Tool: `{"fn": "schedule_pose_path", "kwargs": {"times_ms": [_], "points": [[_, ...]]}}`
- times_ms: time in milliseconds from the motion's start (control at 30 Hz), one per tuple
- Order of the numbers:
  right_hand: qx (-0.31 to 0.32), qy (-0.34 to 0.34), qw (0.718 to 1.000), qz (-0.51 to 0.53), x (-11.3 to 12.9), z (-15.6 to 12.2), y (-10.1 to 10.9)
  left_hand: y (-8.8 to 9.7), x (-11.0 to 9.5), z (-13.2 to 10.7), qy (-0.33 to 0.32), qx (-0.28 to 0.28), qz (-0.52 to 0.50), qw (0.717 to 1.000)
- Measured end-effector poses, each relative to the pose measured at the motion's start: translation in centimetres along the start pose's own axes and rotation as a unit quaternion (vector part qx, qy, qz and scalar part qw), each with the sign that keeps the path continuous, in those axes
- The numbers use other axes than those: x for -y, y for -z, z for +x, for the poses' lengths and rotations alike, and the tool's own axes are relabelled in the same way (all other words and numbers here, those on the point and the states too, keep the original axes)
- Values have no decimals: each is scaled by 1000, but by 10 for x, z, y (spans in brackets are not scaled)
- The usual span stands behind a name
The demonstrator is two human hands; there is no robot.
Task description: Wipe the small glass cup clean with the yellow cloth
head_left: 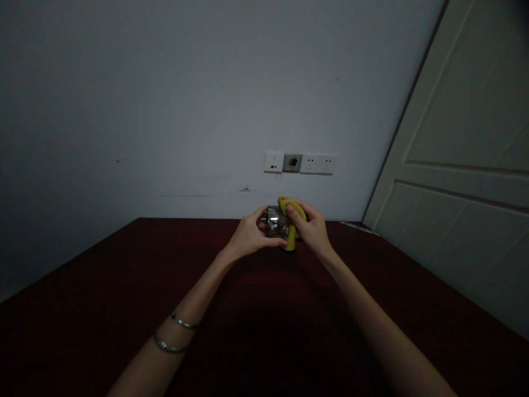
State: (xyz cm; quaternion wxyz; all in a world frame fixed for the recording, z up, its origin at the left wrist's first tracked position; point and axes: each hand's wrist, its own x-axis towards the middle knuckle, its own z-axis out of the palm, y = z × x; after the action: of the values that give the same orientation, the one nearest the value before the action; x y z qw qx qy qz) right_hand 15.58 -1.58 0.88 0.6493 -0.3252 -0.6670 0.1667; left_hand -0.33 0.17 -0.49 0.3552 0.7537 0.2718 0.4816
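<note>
My left hand (247,236) is closed round a clear, shiny glass cup (274,221), thumb below and fingers above. The cup lies on its side in the air over the dark red table (231,331). A yellow cloth (292,237) is bunched in my right hand (316,231), which presses it against the right end of the cup. One part of the cloth hangs down below the cup. The cloth and fingers hide that end of the cup.
Behind the table rises a pale wall (185,99) with a row of sockets and switches (317,164). On the right stands a light panelled door (467,138). A thin pale strip (357,227) lies at the table's back right corner. The light is dim.
</note>
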Motion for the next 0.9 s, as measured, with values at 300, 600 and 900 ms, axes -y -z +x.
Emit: {"fn": "schedule_pose_path", "kwargs": {"times_ms": [300,600,900], "points": [[57,112,992,-34,3,-4,1,4,-5,0,-26,-32,61,997],[56,36,998,-14,6,-2,2,9,-5,-2,-38,-25,119,992],[116,168,974,-101,16,-3,-8,16,-10,0,-90,-38,221,971]]}}
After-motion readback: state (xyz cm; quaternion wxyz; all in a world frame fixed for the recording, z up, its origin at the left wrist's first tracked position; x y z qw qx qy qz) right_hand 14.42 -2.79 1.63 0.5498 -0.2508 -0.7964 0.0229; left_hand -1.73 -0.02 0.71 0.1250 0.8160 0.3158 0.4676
